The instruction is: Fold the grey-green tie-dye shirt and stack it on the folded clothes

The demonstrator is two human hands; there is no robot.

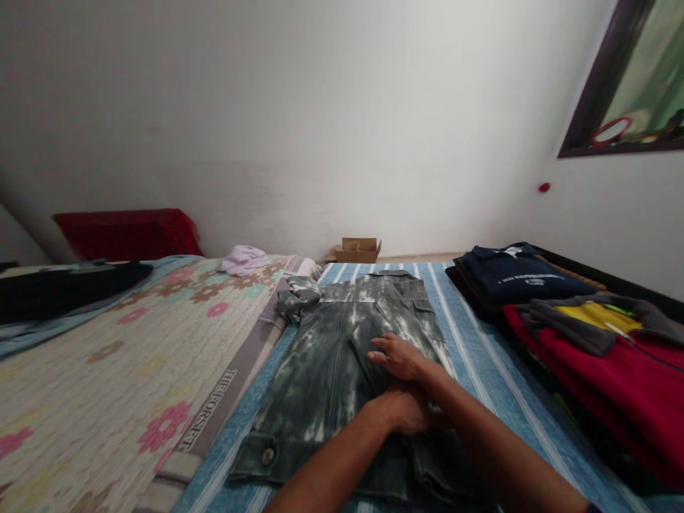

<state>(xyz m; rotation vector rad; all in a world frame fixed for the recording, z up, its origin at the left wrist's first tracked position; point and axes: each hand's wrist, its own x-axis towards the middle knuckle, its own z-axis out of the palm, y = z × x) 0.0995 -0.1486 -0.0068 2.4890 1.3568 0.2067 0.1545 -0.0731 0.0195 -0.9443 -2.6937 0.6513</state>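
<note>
A grey-green, bleach-mottled denim jacket (320,377) lies spread flat, with its collar at the far end and a buttoned hem toward me. One sleeve (368,335) is folded inward across the body on the right. The other sleeve (299,296) is bunched at the upper left. My right hand (398,356) rests on the folded sleeve, its fingers stretched out and apart. Just below it, my left hand (409,410) is on the jacket's right side, partly under my right wrist; its fingers are hidden.
Under the jacket is a blue striped sheet (481,370). To the right are folded clothes: a navy shirt (524,274) and a red garment (603,377) with a grey collar. A flowered blanket (176,356) covers the left, with a lilac cloth (244,260). A cardboard box (358,251) sits by the wall.
</note>
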